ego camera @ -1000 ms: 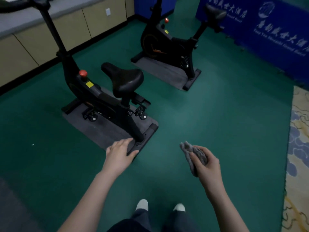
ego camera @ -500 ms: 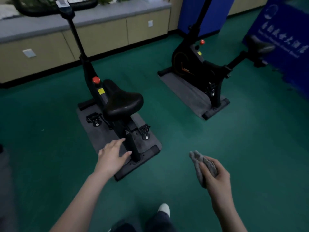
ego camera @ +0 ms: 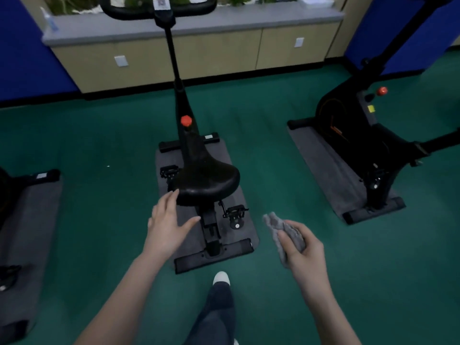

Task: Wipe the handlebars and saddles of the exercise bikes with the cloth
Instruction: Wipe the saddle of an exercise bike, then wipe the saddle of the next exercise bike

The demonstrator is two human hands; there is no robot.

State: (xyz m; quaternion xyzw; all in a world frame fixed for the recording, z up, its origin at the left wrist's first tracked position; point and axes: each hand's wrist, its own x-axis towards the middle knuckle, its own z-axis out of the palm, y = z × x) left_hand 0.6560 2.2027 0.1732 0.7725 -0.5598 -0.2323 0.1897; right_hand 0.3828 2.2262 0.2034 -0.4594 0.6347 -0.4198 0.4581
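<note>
A black exercise bike stands straight ahead on a grey mat [ego camera: 234,235]. Its wide black saddle [ego camera: 209,180] faces me and its black handlebars [ego camera: 159,8] sit at the top edge of the frame. My left hand [ego camera: 169,220] is spread with straight fingers just below and left of the saddle's rear edge; the fingertips reach that edge. My right hand [ego camera: 302,247] grips a crumpled grey cloth [ego camera: 281,227] to the right of the bike, apart from it.
A second black bike [ego camera: 368,135] stands on its own mat at the right, and part of a third mat [ego camera: 27,215] shows at the left. Beige cabinets [ego camera: 214,56] under a grey counter line the back wall. Green floor lies between the bikes. My foot [ego camera: 221,277] is behind the middle bike.
I have turned and stepped so the middle bike is now straight ahead. My left hand has risen from near the bike's base to the saddle's rear edge. The cloth stays in my right hand.
</note>
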